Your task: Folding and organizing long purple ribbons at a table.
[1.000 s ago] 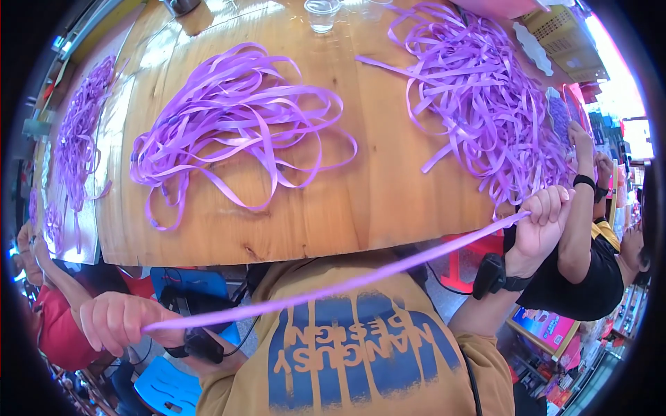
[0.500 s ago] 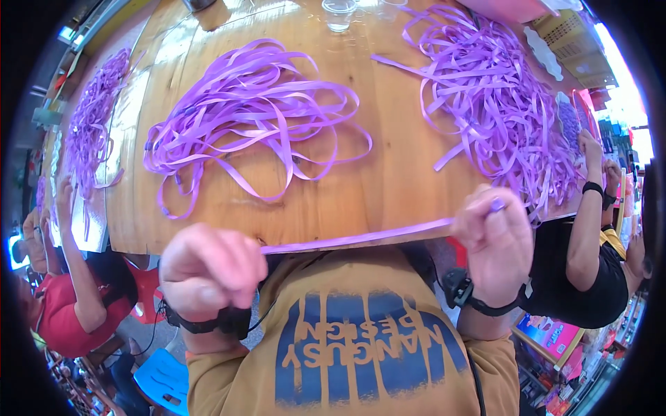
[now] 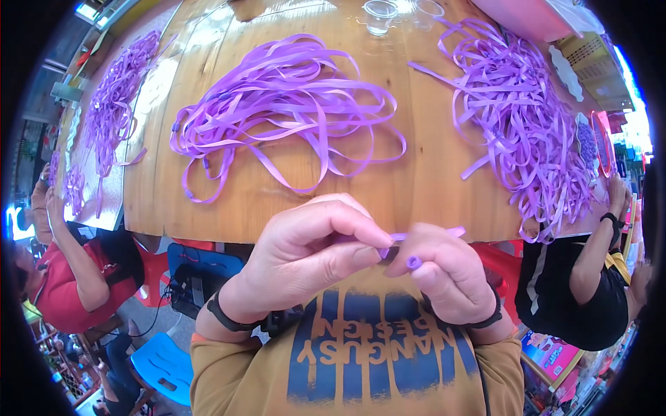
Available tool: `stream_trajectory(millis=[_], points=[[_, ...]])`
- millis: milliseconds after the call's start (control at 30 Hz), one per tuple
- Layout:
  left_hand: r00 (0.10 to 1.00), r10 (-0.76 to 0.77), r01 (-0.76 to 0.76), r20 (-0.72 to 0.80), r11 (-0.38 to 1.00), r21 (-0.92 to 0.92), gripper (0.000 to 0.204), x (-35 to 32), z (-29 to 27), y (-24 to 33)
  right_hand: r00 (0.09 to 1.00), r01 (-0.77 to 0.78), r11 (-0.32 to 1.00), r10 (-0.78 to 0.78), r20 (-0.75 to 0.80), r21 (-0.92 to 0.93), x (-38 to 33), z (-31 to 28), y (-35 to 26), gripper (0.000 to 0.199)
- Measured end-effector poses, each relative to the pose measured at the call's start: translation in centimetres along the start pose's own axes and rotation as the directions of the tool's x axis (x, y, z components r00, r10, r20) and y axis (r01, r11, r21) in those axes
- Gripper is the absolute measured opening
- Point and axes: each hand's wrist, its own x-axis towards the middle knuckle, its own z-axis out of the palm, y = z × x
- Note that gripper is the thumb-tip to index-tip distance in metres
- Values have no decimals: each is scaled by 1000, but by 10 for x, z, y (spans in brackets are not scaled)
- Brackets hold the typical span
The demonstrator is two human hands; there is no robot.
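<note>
My left hand [image 3: 312,239] pinches a length of purple ribbon [image 3: 454,231] between thumb and fingertips, over the table's near edge. Close beside it, my right hand [image 3: 449,272] is closed around a small purple tube [image 3: 413,263], whose round open end shows between the fingers. The ribbon runs from the left fingertips behind the right hand, and its loose end comes out on the far side. Whether the ribbon passes into the tube is hidden by the fingers. Beyond the hands lies a looped bundle of purple ribbons [image 3: 277,104] on the wooden table [image 3: 430,187].
A tangled ribbon heap [image 3: 520,118] covers the table's right side, and another ribbon pile [image 3: 114,97] lies at far left. Clear plastic cups [image 3: 380,17] stand at the back near a pink container [image 3: 531,17]. Co-workers sit on both sides. A blue stool [image 3: 163,367] is at lower left.
My hands were wide apart with the ribbon stretched between them. The left has moved right and the right has moved left, so they now meet. The view has shifted slightly.
</note>
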Motion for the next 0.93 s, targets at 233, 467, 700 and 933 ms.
stream_trajectory(millis=[233,467,700,933], points=[[985,-172,169,19,939,-299,14,-3,1,-5,999,9,1000,-10,51,11,4,5,6,34],[972,-229,230,49,901,-367,14,-3,0,-9,997,-38,999,36,66,32,4,7,9,35],[992,-128,127,8,973,-191,12,-6,2,-10,996,-48,998,50,72,-31,4,9,8,35],[984,-180,175,5,950,-259,11,-7,2,-7,986,-89,996,87,141,8,4,4,8,35]])
